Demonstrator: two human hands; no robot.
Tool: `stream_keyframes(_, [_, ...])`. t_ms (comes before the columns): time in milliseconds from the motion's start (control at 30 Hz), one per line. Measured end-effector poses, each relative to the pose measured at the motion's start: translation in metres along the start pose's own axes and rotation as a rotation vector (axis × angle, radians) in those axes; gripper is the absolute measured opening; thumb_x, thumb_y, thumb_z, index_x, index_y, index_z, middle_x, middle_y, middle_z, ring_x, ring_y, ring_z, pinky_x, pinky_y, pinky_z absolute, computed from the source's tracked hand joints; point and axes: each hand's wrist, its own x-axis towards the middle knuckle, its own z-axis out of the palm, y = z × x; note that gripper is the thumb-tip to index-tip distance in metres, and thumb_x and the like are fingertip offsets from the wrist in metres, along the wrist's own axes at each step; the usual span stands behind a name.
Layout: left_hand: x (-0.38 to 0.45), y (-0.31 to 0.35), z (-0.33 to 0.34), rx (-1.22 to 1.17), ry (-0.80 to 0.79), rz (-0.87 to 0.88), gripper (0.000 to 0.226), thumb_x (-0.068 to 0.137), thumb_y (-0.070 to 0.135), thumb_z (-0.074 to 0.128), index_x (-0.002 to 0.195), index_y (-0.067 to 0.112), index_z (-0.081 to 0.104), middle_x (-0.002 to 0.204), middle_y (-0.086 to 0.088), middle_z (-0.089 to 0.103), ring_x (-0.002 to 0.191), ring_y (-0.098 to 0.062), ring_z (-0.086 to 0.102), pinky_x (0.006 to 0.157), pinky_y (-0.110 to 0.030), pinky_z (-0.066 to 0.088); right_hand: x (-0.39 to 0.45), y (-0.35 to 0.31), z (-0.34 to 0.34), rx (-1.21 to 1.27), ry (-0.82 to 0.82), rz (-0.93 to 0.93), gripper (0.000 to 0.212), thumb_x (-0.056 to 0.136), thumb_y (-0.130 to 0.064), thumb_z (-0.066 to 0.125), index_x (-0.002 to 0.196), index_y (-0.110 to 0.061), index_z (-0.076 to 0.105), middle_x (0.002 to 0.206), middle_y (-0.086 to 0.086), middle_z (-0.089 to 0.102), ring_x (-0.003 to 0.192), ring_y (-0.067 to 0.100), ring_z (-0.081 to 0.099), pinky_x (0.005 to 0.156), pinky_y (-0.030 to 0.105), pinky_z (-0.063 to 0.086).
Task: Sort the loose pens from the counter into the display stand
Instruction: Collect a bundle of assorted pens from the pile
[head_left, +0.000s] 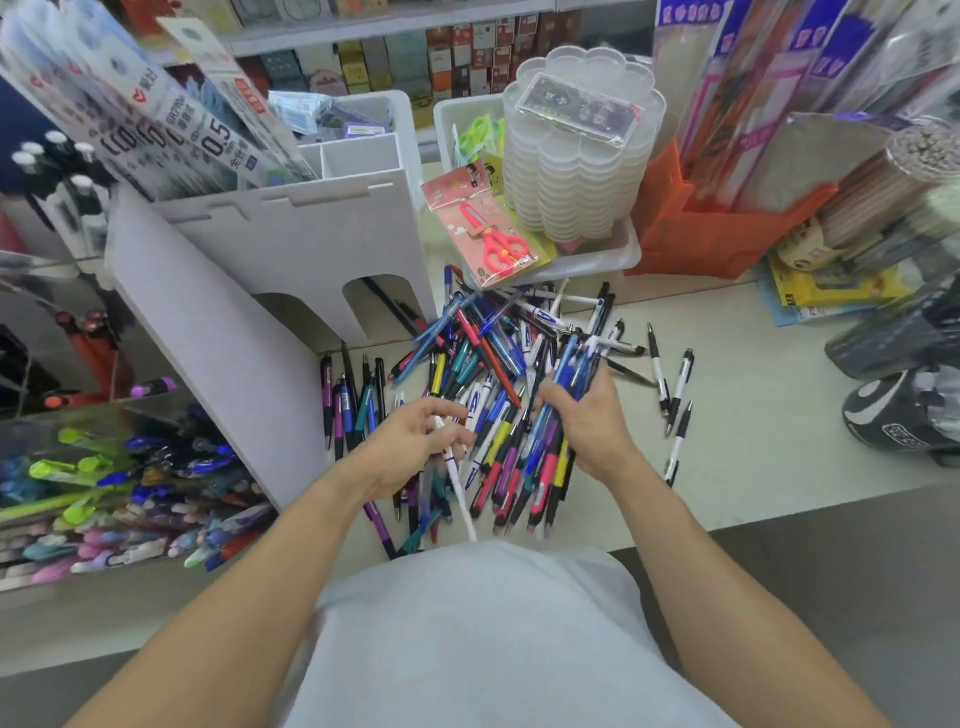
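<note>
I see the display stand (270, 291) beyond my left hand (415, 441), and most pens (488, 364) heaped on the table (753, 415) between both hands. My right hand (582, 415) grips a bundle (566, 379); the left pinches one white pen (457, 478), so sorting is barely begun.

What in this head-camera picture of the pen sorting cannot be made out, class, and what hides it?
- Right hand: the number of pens in its bundle; they overlap.
- Left hand: the white pen it holds is motion-blurred, print unreadable.
- Pen pile: lower pens are covered by upper ones.
- White display stand: compartment contents are hidden by its walls.
- Pen trays: cut off by the left edge.
</note>
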Motion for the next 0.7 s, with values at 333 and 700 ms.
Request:
stream_keyframes(333, [0.014, -0.011, 0.039, -0.127, 0.049, -0.021, 0.038, 0.099, 0.018, 0.061, 0.134, 0.020, 0.046, 0.082, -0.011, 0.061, 0.067, -0.022, 0.061, 0.074, -0.042, 0.056, -0.052, 0.037, 0.017, 0.131, -0.150, 0.075, 0.030, 0.089, 0.004, 0.071, 0.114, -0.006, 0.060, 0.089, 0.015, 0.075, 0.071, 0.027, 0.072, 0.072, 0.042, 0.063])
stream_keyframes(700, [-0.009, -0.017, 0.049, -0.302, -0.029, -0.134, 0.016, 0.105, 0.020, 0.049, 0.108, 0.006, 0.056, 0.080, -0.009, 0.059, 0.066, -0.020, 0.059, 0.075, -0.040, 0.056, -0.063, 0.050, 0.018, 0.170, -0.258, 0.254, 0.016, 0.088, 0.004, 0.071, 0.102, -0.004, 0.072, 0.086, 0.018, 0.073, 0.069, 0.024, 0.069, 0.071, 0.038, 0.059])
